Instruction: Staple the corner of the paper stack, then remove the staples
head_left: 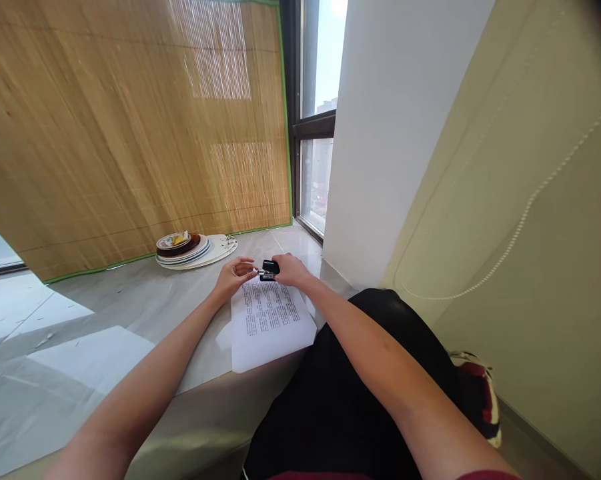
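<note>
A small black stapler (269, 267) with a shiny metal part is above the top edge of a printed sheet of paper (273, 340). It looks opened up, its black top raised from the metal part. My right hand (291, 270) is closed around its right end. At its left end, the thumb and fingertips of my left hand (234, 277) are pinched together by the metal tip. Whatever lies between those fingertips is too small to make out. The paper rests on the grey marble sill under both hands.
Stacked plates (195, 257) with a brown dish among them stand left of my hands on the marble sill (180, 313). Behind hangs a bamboo blind (130, 133), with a window (315, 173) at its right. A white wall (380, 133) and a beaded cord (523, 220) are at the right.
</note>
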`<action>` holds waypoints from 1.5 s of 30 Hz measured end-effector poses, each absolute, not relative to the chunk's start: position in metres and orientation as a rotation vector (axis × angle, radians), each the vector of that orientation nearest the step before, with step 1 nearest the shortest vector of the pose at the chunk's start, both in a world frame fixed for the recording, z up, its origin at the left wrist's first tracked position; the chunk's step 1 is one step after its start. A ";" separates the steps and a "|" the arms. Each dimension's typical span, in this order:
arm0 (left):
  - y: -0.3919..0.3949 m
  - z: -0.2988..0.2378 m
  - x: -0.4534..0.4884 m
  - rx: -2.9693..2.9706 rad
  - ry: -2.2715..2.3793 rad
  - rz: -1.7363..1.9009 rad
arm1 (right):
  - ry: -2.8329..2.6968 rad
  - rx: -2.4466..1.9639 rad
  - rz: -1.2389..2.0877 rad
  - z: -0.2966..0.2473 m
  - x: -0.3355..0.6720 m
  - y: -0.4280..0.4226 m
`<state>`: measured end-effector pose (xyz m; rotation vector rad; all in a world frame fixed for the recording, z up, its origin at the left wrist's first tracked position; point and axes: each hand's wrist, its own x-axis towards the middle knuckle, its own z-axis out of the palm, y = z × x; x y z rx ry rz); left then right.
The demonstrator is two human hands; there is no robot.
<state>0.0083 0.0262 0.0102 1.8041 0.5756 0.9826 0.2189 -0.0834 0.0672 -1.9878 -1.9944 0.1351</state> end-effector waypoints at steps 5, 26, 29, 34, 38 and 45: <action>0.028 0.008 0.009 1.820 0.590 0.972 | -2.007 -1.996 0.143 0.068 0.219 -0.083; 0.029 0.009 0.006 2.041 0.637 1.022 | -2.033 -1.962 0.148 0.076 0.223 -0.086; 0.023 0.015 0.006 2.142 0.596 1.036 | -2.043 -1.946 0.154 0.077 0.226 -0.085; 0.020 0.024 0.003 2.336 0.553 1.016 | -2.044 -1.962 0.244 0.084 0.237 -0.085; 0.022 0.024 0.002 2.379 0.502 0.922 | -1.999 -2.003 0.244 0.089 0.247 -0.087; 0.014 0.019 0.009 2.302 0.533 0.999 | -2.177 -1.741 0.269 0.079 0.231 -0.087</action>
